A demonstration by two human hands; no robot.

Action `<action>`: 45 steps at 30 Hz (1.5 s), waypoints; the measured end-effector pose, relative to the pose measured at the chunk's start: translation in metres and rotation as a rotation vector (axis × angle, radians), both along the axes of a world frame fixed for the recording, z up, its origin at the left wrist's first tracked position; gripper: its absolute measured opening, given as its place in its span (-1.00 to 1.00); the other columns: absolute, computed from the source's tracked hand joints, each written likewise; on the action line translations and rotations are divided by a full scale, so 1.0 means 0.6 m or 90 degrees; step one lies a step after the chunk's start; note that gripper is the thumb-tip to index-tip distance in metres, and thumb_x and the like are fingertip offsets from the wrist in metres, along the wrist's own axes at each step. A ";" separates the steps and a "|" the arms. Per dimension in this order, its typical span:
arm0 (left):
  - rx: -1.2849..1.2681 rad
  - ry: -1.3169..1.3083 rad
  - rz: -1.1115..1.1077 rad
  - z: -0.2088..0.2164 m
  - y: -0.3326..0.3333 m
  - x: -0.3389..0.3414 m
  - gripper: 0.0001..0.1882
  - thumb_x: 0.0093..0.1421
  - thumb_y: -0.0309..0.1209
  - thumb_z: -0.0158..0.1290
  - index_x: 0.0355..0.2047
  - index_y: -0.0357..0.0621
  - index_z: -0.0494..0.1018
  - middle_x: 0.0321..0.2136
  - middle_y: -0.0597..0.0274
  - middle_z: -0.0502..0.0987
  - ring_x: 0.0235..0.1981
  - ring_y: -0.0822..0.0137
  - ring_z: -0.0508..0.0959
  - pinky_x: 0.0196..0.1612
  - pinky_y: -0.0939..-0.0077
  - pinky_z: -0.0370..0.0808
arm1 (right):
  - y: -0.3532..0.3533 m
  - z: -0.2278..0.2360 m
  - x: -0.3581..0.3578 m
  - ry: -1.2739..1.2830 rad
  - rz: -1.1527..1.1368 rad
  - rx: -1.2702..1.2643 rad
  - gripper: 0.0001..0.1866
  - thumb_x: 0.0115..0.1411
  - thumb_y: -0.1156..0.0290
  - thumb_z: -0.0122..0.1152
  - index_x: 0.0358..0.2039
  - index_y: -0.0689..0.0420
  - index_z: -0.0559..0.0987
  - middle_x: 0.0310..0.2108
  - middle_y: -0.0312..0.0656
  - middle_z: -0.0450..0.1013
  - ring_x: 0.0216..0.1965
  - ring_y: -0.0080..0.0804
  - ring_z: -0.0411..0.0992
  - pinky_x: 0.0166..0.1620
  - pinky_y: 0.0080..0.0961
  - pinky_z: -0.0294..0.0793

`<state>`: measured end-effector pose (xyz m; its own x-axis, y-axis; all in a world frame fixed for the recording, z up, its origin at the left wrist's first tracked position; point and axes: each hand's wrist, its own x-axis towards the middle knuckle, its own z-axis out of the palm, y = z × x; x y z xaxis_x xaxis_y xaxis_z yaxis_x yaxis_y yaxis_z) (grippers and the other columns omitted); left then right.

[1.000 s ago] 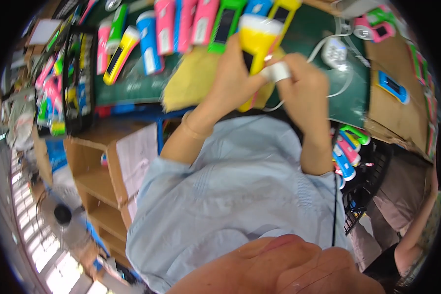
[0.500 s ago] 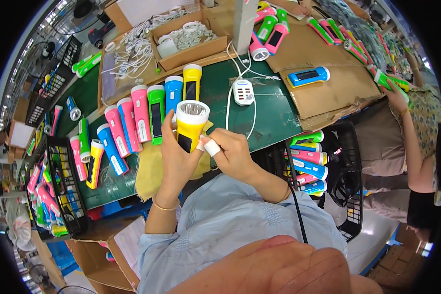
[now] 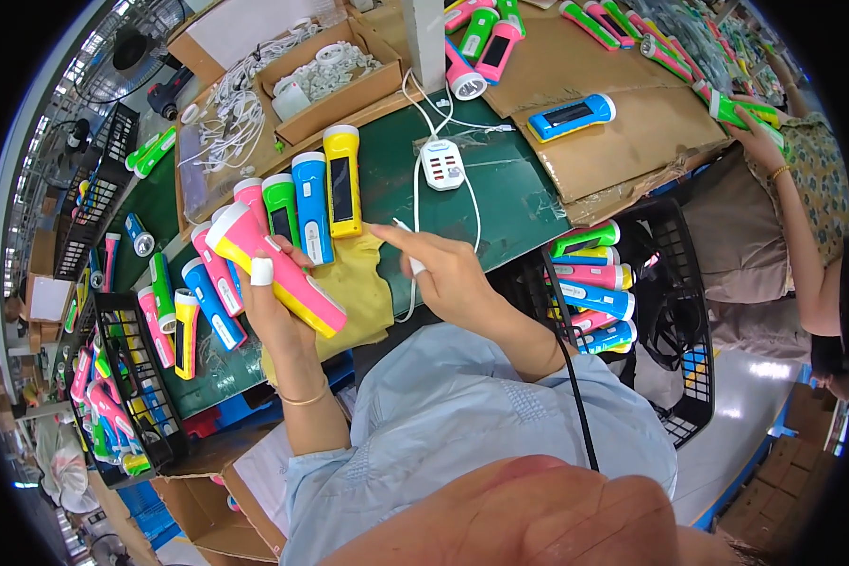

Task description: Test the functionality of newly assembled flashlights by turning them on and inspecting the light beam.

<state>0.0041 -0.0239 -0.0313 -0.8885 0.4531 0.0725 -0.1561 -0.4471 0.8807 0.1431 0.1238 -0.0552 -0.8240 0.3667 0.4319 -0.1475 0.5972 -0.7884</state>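
My left hand [image 3: 283, 316] is closed around a pink and yellow flashlight [image 3: 278, 269]. Its white head tilts up to the left, and its pink side with a pale switch faces up. A white wrap covers a digit of that hand. Just to the right, my right hand [image 3: 448, 274] has its index finger stretched toward a standing yellow flashlight [image 3: 343, 179]. Its other fingers are bent around a white charging cable [image 3: 402, 226], whose slim tip sticks up. A row of flashlights, with a blue one [image 3: 311, 208] and a green one [image 3: 278, 193], stands behind the held one.
A white multi-port charger [image 3: 441, 165] lies on the green table [image 3: 524, 212]. Beneath my hands is a yellow cloth [image 3: 363, 292]. A blue flashlight [image 3: 572, 117] rests on cardboard [image 3: 632, 156]. Black crates [image 3: 684, 283] flank me. A co-worker's arm [image 3: 802, 226] reaches in at right.
My left hand has moved left and turned the flashlight from its yellow panel side to its pink side. My right hand has drawn away from it, index finger extended. The view has shifted slightly.
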 end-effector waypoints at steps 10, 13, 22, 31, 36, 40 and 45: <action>0.122 -0.139 -0.005 -0.005 0.053 0.052 -0.39 0.17 0.02 -0.08 0.00 -0.26 0.24 -0.23 0.14 0.38 -0.17 0.25 0.40 -0.02 0.39 0.35 | -0.044 0.005 -0.022 -0.063 -0.011 -0.062 -0.48 -0.07 0.28 0.29 -0.12 0.26 0.40 -0.24 -0.03 0.34 -0.20 -0.08 0.36 -0.17 -0.38 0.38; 0.129 -0.173 -0.017 -0.019 0.055 0.042 -0.38 0.18 0.11 -0.18 -0.08 -0.24 0.29 -0.35 0.14 0.39 -0.30 0.27 0.40 -0.17 0.43 0.39 | -0.046 -0.023 -0.028 -0.021 0.061 -0.119 -0.52 0.02 0.28 0.21 -0.06 0.22 0.39 -0.21 -0.02 0.38 -0.14 -0.10 0.38 -0.09 -0.35 0.37; 0.080 -0.154 -0.073 -0.037 0.091 0.013 -0.14 0.11 0.30 -0.59 -0.34 -0.33 0.35 -0.65 0.14 0.40 -0.67 0.24 0.40 -0.58 0.44 0.38 | 0.012 -0.045 -0.068 -0.182 0.260 -0.553 -0.54 0.05 0.32 0.24 -0.07 0.32 0.46 -0.20 -0.29 0.45 -0.20 -0.65 0.34 -0.09 -0.65 0.34; 0.008 -0.126 -0.084 -0.029 0.093 -0.045 -0.47 0.25 0.01 -0.32 -0.22 -0.26 0.34 -0.40 0.10 0.47 -0.43 0.32 0.49 -0.36 0.48 0.46 | 0.039 -0.076 -0.052 -0.171 0.184 -0.821 -0.59 0.16 0.18 0.04 -0.16 0.29 0.40 -0.34 -0.13 0.43 -0.36 -0.47 0.44 -0.35 -0.57 0.45; -0.492 0.458 0.351 -0.013 -0.046 -0.325 -0.49 0.07 -0.15 0.04 -0.14 -0.34 0.31 -0.31 0.00 0.47 -0.31 0.17 0.49 -0.25 0.36 0.43 | 0.263 -0.026 0.081 0.233 -0.382 -0.491 -0.52 0.18 0.18 0.01 -0.01 0.26 0.31 -0.22 -0.13 0.40 -0.23 -0.29 0.40 -0.15 -0.32 0.44; -0.600 0.396 0.478 -0.021 -0.154 -0.506 -0.48 -0.05 -0.22 0.10 -0.18 -0.41 0.33 -0.30 -0.14 0.47 -0.25 0.06 0.50 -0.18 0.34 0.42 | 0.471 -0.092 0.191 0.287 -0.716 -0.334 -0.55 0.05 0.48 0.21 -0.13 0.49 0.30 -0.26 -0.02 0.41 -0.34 -0.22 0.45 -0.31 -0.36 0.56; -0.616 0.379 0.586 -0.029 -0.184 -0.593 -0.43 -0.14 -0.28 0.18 -0.15 -0.36 0.31 -0.30 -0.07 0.48 -0.26 0.07 0.50 -0.16 0.39 0.43 | 0.346 -0.024 0.115 -0.138 -0.998 -0.022 -0.68 0.09 0.49 0.06 -0.21 0.50 0.39 -0.29 0.09 0.44 -0.30 -0.20 0.47 -0.20 -0.45 0.51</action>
<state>-0.3515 -0.1345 -0.0488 -0.8332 -0.1624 0.5286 0.3384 0.6063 0.7197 0.2121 0.3317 -0.0696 0.3245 0.8845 0.3352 0.6853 0.0244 -0.7278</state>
